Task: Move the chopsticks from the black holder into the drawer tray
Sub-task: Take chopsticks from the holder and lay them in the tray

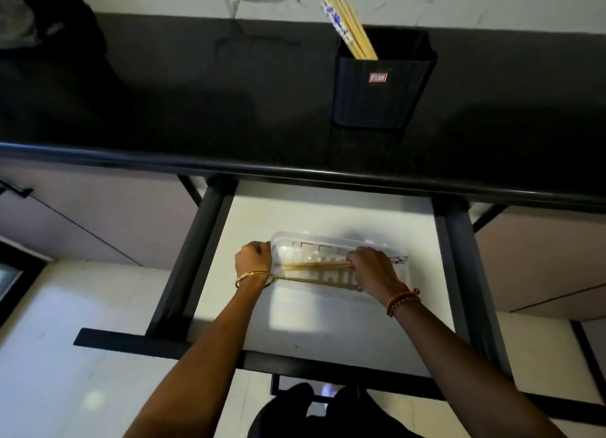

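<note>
A black holder (380, 93) stands on the dark counter, with several wooden chopsticks (351, 27) leaning out of it to the upper left; one has a blue and white pattern. Below, a clear plastic tray (328, 240) lies in the open white drawer (328, 322). My right hand (373, 270) is over the tray's right half, its fingers closed on a few wooden chopsticks (314, 265) that lie lengthways in the tray. My left hand (254, 257) grips the tray's left end. Another chopstick (311, 279) lies along the tray's near side.
The black counter edge (295, 172) overhangs the drawer's back. Dark drawer rails (196, 250) run along both sides. A dark bag or cloth (42, 44) sits at the counter's far left. Pale floor (65, 355) lies below.
</note>
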